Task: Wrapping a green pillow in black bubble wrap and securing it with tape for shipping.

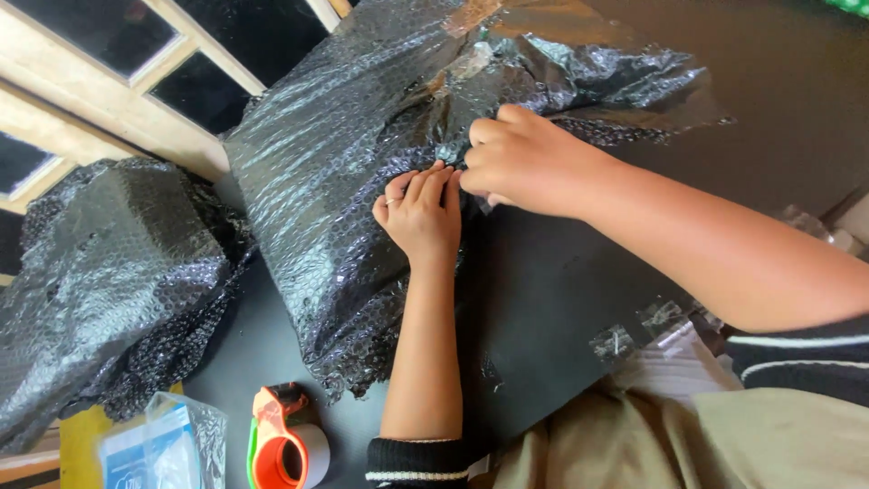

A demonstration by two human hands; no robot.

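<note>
A large parcel wrapped in black bubble wrap [335, 172] lies on a dark surface [552, 299]. My left hand [419, 211] presses its curled fingers onto the wrap's edge near the middle. My right hand [520, 161] is closed, pinching a fold of the same wrap just above and to the right of the left hand. Strips of clear and brown tape [471, 18] show on the wrap's top. Both arms reach in from the lower right, with black striped sleeves.
A second bundle of black bubble wrap [109, 272] lies at the left. An orange tape dispenser with a tape roll [285, 444] sits at the bottom, beside a clear plastic packet [163, 444]. A wooden window frame [100, 91] stands at top left.
</note>
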